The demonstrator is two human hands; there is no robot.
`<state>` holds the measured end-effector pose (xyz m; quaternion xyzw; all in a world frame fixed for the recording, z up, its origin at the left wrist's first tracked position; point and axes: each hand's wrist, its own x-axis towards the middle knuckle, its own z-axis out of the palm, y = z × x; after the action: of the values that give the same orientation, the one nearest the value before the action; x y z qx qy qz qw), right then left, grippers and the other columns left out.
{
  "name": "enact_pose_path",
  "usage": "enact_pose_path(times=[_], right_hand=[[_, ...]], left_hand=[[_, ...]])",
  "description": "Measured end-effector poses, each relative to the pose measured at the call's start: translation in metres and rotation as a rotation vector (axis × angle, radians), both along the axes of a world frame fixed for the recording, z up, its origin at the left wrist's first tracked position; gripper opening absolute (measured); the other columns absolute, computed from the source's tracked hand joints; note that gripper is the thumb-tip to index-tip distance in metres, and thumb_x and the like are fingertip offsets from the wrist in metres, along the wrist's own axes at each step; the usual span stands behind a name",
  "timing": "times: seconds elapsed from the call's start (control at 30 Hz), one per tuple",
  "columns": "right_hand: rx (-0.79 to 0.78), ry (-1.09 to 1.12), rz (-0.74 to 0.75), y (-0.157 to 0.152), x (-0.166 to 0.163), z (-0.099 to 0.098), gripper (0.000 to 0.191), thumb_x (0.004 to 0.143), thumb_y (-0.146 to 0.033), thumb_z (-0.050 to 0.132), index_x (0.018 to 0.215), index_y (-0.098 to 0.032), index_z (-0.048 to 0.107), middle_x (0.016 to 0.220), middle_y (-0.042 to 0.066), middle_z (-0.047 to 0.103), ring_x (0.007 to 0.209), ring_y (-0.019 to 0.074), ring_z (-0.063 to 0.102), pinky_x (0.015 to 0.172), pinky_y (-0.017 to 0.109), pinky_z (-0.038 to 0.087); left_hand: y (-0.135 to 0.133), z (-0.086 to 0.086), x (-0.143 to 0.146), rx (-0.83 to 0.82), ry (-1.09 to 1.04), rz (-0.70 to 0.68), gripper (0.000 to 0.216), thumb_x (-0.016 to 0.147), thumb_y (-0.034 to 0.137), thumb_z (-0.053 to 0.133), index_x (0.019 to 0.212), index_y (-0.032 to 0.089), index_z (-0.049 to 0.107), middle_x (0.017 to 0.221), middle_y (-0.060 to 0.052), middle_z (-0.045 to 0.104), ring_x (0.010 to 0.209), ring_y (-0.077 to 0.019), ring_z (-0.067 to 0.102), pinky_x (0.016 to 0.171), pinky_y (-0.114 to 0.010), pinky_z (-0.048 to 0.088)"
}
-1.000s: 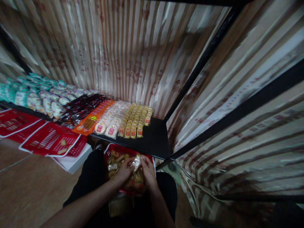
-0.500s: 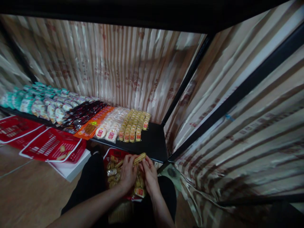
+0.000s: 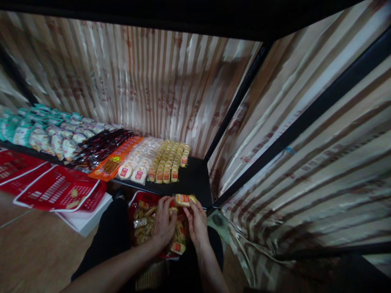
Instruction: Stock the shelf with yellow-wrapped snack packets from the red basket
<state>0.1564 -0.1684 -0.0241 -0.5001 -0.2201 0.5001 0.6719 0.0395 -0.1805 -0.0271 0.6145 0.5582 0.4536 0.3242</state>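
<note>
Head view, looking straight down over a lap. Holding up a small yellow wrapped snack packet [image 3: 184, 199], flat and crosswise, pinched at its left end by the left hand [image 3: 163, 226] and at its right end by the right hand [image 3: 197, 221], with the fingers of both curled narrow around it. Hovering over the far side of a red plastic basket [image 3: 139, 199] on the lap, heaped with more gold and yellow packets. Just beyond, facing a black shelf [image 3: 195, 181]. Lined up on it in neat rows, right to left: yellow packets with red labels [image 3: 168, 160], round white packets [image 3: 139, 162], a flat orange pack [image 3: 113, 163], dark red wrappers [image 3: 102, 144], teal-and-white packets [image 3: 39, 130]. Down on the left, sitting on a white box [image 3: 85, 211] on the wooden floor [image 3: 36, 252]: flat red mesh baskets [image 3: 55, 189]. Hemmed in behind and to the right by shiny striped brown-and-cream sheeting [image 3: 137, 81].
</note>
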Motion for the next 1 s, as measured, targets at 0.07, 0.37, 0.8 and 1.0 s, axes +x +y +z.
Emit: enact_pose_path(times=[0.07,0.37,0.8,1.0], right_hand=[[0.01,-0.005,-0.026,0.003,0.001,-0.004,0.035,0.065,-0.037,0.067,0.097,-0.024,0.063,0.094,0.001,0.068,0.091,0.0175,0.065,0.081,0.031,0.054],[-0.046,-0.251,0.109,0.011,0.008,-0.026,0.042,0.066,-0.034,0.064,0.106,-0.023,0.06,0.102,0.005,0.067,0.093,0.0212,0.065,0.081,0.035,0.053],[-0.033,-0.797,0.037,0.086,0.06,-0.028,0.044,0.068,-0.045,0.062,0.101,-0.017,0.068,0.094,0.008,0.07,0.082,0.0214,0.064,0.072,0.032,0.052],[-0.044,-0.556,-0.003,0.152,0.064,-0.049,0.05,0.06,-0.046,0.064,0.099,-0.015,0.064,0.092,0.009,0.07,0.08,0.0219,0.065,0.076,0.034,0.051]], left_hand=[[0.006,-0.003,0.002,-0.13,-0.124,0.023,0.036,0.084,0.031,0.045,0.116,0.016,0.05,0.117,-0.01,0.054,0.111,-0.0207,0.052,0.099,-0.04,0.041],[0.051,-0.003,0.014,-0.302,-0.245,0.028,0.04,0.08,0.026,0.049,0.117,0.011,0.05,0.107,-0.012,0.063,0.094,-0.0185,0.061,0.087,-0.033,0.048],[0.091,0.031,0.055,-0.155,-0.021,-0.098,0.054,0.079,0.014,0.041,0.133,0.011,0.041,0.14,-0.014,0.04,0.131,-0.0209,0.038,0.111,-0.034,0.031],[0.123,0.007,0.093,-0.364,-0.099,-0.115,0.051,0.083,0.019,0.042,0.134,0.01,0.04,0.146,-0.013,0.034,0.136,-0.02,0.031,0.114,-0.03,0.023]])
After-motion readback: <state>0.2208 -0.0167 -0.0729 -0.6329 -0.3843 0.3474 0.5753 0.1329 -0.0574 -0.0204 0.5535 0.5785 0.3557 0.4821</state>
